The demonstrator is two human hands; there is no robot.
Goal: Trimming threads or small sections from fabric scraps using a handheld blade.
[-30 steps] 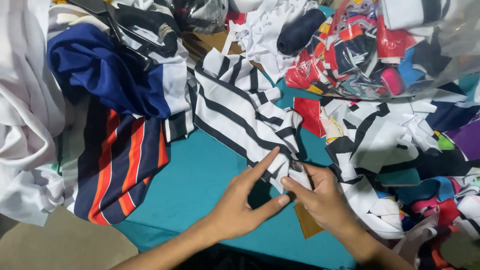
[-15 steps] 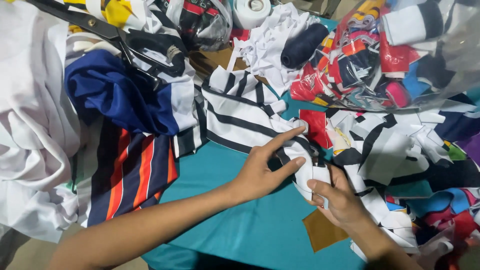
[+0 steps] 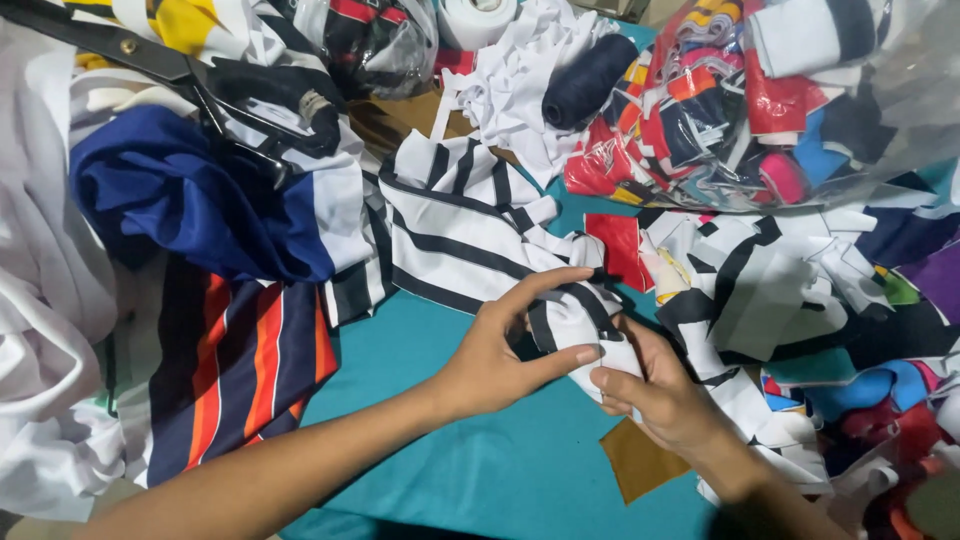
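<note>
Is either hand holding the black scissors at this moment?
No: the black scissors lie untouched on the heaped cloth at upper left, while the left hand and right hand both grip the black-and-white striped fabric.

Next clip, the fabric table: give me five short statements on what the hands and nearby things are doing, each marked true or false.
1. Both hands hold the black-and-white striped cloth. True: the left hand and right hand pinch its end.
2. The scissors are in the right hand. False: they lie on the fabric pile at upper left, untouched.
3. The table cover is teal. True.
4. The clear bag of scraps sits at lower left. False: it is at upper right.
5. A brown scrap lies beneath the right wrist. True.
</note>
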